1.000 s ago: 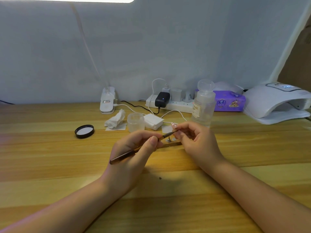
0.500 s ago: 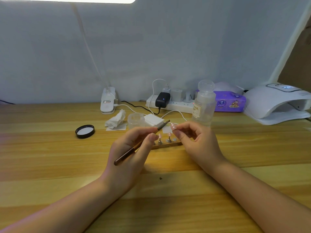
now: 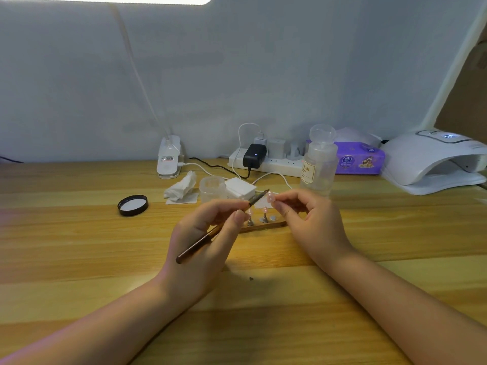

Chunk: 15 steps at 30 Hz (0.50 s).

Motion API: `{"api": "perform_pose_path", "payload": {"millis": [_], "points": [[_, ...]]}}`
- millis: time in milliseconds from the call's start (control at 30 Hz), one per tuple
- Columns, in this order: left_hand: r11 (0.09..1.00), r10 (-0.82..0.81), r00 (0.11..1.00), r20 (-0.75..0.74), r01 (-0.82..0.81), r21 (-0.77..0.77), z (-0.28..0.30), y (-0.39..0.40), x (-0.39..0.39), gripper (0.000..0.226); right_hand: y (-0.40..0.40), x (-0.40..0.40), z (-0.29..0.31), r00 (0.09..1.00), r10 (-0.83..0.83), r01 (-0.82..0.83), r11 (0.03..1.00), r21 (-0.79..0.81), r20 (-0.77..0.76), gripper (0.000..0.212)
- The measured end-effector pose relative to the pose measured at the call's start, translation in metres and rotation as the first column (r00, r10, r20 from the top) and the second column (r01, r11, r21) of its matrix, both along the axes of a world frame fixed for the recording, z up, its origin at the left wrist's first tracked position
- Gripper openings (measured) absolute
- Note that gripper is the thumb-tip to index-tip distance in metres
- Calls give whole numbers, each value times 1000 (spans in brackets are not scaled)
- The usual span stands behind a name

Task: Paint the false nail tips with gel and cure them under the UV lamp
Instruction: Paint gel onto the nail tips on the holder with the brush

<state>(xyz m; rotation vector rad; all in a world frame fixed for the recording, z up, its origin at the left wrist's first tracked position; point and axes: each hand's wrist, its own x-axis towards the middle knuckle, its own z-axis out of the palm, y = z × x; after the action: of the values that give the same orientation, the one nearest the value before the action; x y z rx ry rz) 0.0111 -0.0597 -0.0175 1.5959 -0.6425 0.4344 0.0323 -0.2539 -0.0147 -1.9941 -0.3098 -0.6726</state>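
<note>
My left hand [image 3: 208, 241] grips a thin brown gel brush [image 3: 196, 245], its tip raised and pointing right. My right hand [image 3: 311, 219] pinches a pink false nail tip [image 3: 270, 197] between thumb and forefinger, just right of the brush tip. Below them a small wooden holder [image 3: 266, 226] lies on the table, with two pink nail tips [image 3: 249, 213] standing on metal stands. The white UV lamp [image 3: 437, 162] sits at the far right, its opening facing me.
Behind the hands stand a clear jar [image 3: 212, 188], a stack of white pads [image 3: 239, 189], a crumpled tissue [image 3: 181, 189], a black lid [image 3: 133, 205], a clear pump bottle [image 3: 319, 162], a power strip [image 3: 266, 159], a purple tissue pack [image 3: 358, 160] and a white lamp base [image 3: 168, 159].
My left hand lifted the brush so its tip rose from the holder to the nail tip held by my right hand. The standing nail tips came into view.
</note>
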Motion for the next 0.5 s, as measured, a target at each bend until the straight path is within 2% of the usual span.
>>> {"api": "perform_pose_path", "payload": {"millis": [233, 500], "points": [[989, 39, 994, 98, -53, 139, 1, -3, -1, 21, 2, 0, 1, 994, -66, 75, 990, -116, 83, 12], [979, 111, 984, 139, -132, 152, 2, -3, -3, 19, 0, 0, 1, 988, -90, 110, 981, -160, 128, 9]]}}
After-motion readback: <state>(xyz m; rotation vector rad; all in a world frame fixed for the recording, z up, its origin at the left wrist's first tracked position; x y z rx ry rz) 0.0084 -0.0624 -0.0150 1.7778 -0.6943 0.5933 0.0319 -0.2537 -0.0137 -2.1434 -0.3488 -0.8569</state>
